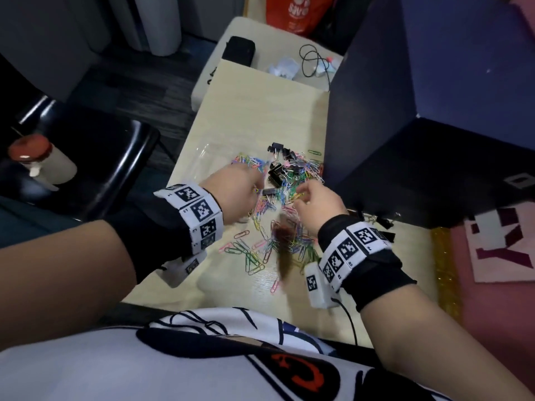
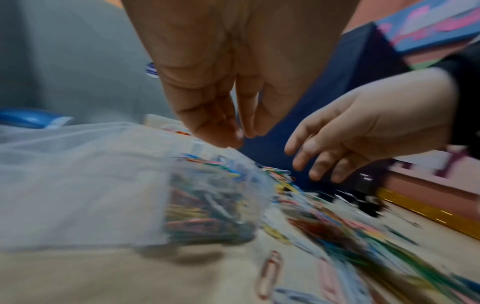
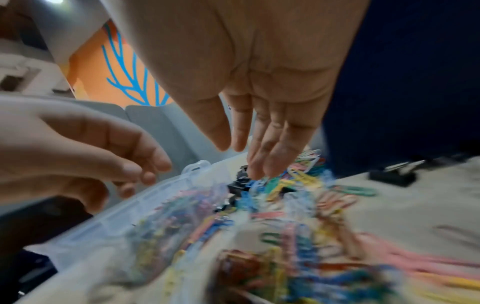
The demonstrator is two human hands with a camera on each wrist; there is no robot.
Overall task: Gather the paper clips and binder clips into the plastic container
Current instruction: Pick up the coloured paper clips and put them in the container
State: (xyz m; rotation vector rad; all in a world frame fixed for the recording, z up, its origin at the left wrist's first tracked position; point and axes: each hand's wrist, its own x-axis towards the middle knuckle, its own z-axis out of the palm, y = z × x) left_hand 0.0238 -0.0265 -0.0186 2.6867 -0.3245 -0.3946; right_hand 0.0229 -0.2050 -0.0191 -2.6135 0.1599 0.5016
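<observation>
Coloured paper clips (image 1: 269, 241) lie strewn over the pale table (image 1: 260, 111), and black binder clips (image 1: 275, 172) are mixed into the far heap. A clear plastic container (image 2: 78, 174) stands at the left and holds a layer of clips (image 2: 207, 205); its rim (image 3: 145, 197) shows in the right wrist view. My left hand (image 1: 240, 189) hovers beside the container with loosely bent fingers (image 2: 228, 133), and nothing shows in them. My right hand (image 1: 315, 204) reaches down with straight fingers (image 3: 262, 164) onto the heap. Both wrist views are blurred.
A dark blue box (image 1: 434, 111) walls the table's right side, with more binder clips (image 1: 379, 221) at its foot. A black case (image 1: 240, 50) and a cable (image 1: 312, 62) lie at the far end. A black chair (image 1: 101, 157) with a red-capped bottle (image 1: 37, 160) stands left.
</observation>
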